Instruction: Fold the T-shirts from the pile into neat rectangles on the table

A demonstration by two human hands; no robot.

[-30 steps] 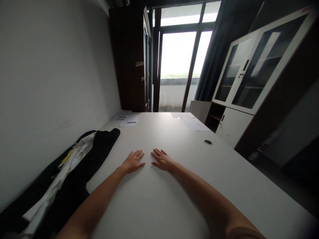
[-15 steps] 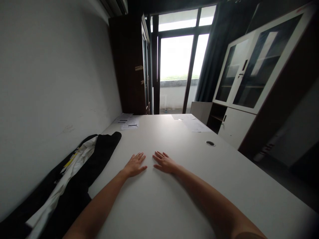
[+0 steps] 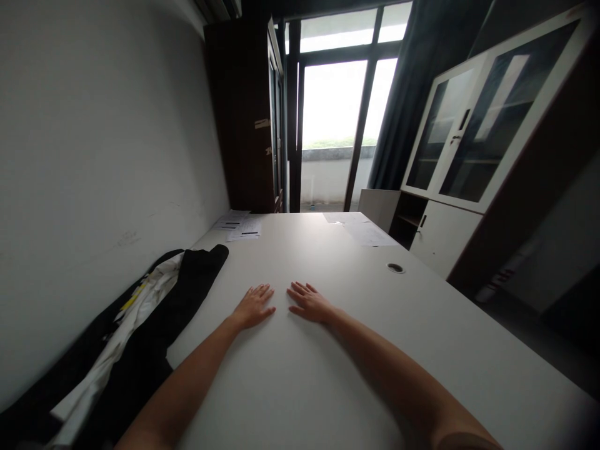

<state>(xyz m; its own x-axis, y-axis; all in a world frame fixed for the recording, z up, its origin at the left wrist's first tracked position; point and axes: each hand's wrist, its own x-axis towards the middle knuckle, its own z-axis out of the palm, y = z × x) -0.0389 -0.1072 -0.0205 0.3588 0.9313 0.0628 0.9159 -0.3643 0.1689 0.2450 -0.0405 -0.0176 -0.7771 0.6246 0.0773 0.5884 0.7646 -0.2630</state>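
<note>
Palm down on the white table (image 3: 290, 375), my left hand (image 3: 253, 305) lies with its fingers spread and nothing in it. My right hand (image 3: 310, 302) rests flat on the same surface a short gap to the right, its fingers also apart and holding nothing. The thumbs point toward each other without touching. Left of my left arm, a black garment (image 3: 197, 281) with white lining or cloth inside lies along the table's edge by the wall. A strip of yellow shows among the white folds.
Paper sheets (image 3: 244, 227) lie at the table's far left, and more sheets (image 3: 370, 234) at its far right. A round cable hole (image 3: 395, 268) sits near the right edge. Beyond stand a dark cabinet (image 3: 239, 125), a glass door (image 3: 332, 106) and a white glass-fronted cabinet (image 3: 438, 181).
Both hands stay in the same place on the table. The view has shifted very slightly, and the scene sits a little higher in the picture.
</note>
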